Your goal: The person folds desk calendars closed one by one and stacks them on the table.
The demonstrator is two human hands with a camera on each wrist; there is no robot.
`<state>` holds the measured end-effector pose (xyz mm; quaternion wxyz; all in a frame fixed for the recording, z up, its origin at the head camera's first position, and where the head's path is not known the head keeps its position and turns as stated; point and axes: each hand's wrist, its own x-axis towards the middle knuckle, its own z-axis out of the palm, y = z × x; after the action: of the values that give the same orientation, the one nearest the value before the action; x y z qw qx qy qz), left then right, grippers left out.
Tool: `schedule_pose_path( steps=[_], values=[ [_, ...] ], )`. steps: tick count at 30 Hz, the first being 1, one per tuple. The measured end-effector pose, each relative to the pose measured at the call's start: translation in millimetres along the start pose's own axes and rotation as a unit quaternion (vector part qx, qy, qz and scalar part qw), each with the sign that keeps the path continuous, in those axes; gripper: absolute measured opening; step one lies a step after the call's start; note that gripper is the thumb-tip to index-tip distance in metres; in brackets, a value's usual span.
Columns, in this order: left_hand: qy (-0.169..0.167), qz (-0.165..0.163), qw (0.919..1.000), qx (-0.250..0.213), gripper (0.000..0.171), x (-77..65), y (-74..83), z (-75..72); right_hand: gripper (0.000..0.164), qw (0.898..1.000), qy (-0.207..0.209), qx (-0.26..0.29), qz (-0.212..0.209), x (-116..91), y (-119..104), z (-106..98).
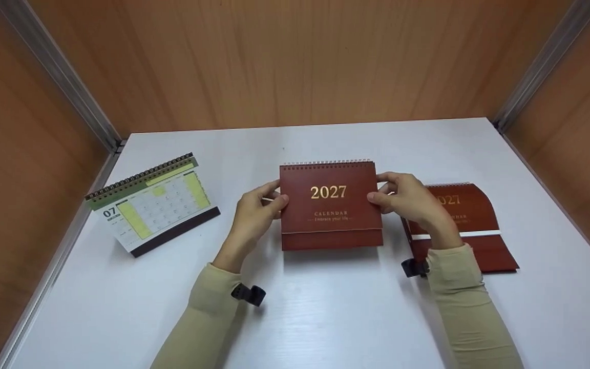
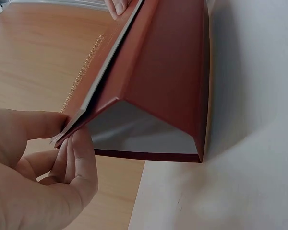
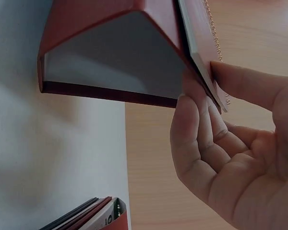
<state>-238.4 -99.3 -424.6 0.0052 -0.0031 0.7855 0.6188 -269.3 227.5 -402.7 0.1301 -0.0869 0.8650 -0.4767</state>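
A dark red desk calendar (image 1: pixel 331 205) with gold "2027" lettering and a wire spiral along its top edge is held between both hands. My left hand (image 1: pixel 256 215) pinches its left side edge, thumb on the front cover and fingers behind. On the opposite edge my right hand (image 1: pixel 410 200) pinches the same way. Both wrist views show the folded stand of the calendar (image 2: pixel 173 72) from the side, its hollow grey inside open at the end. In the right wrist view the fingertips (image 3: pixel 187 110) curl under the front panel.
To the left a desk calendar (image 1: pixel 159 205) stands open at page 07, with green and yellow print. At the right, partly behind my right forearm, lies a second red 2027 calendar (image 1: pixel 471 210) with a white band. Wooden panels (image 1: pixel 295 66) enclose the white table (image 1: pixel 325 318).
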Motion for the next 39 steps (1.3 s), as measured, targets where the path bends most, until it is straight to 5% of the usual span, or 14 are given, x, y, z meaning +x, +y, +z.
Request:
schedule_pose_path(
  steps=[26, 39],
  values=[
    [-0.048, 0.007, 0.9981, 0.037, 0.062, 5.5, -10.7, -0.8, 0.06, 0.998, 0.012, -0.045, -0.036, 7, 5, 10],
    [-0.088, 0.002, 0.9955, -0.033, 0.062, 5.9, -18.4, 1.0, 0.059, 0.999, 0.026, -0.027, -0.039, 13, 11, 20]
  ],
)
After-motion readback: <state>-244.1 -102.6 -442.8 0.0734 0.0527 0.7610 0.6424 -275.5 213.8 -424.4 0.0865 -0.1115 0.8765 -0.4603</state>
